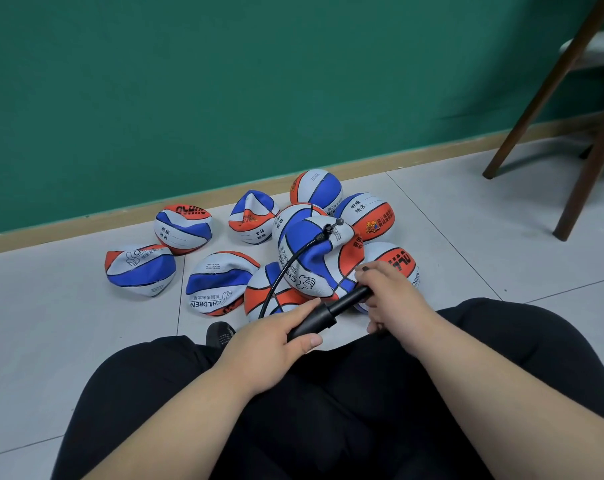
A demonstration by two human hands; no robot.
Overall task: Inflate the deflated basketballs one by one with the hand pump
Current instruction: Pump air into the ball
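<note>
Black plastic is filling both my hands. I am holding the hand pump [316, 318] slantwise above my lap. My left hand [273, 341] is curling tight round its fat barrel, and my right hand [387, 292] is wrapping the handle end, with the thinner shaft showing between them. I am gripping it this way so that one hand is steadying the body while the other is driving the stroke.

The black hose [286, 268] is arching up from beside my left hand to the valve fitting [328, 230] on the crumpled basketball [311, 261] I am working on. That ball is sitting on the heap just beyond my right hand, propped by its neighbours so the valve is facing up. Its top is dented, so I am judging it only partly filled.

The other flat basketballs [139, 268] are lying scattered on the tiled floor [51, 306], between my knees and the skirting board [86, 223] under the green wall [189, 98]. Tiles are showing on either side of the heap, giving me somewhere to roll a finished ball. A wooden chair leg [543, 98] is standing well apart on the right. The hose is hanging in a loose curve, so I am expecting my strokes to have play without tugging the fitting.
</note>
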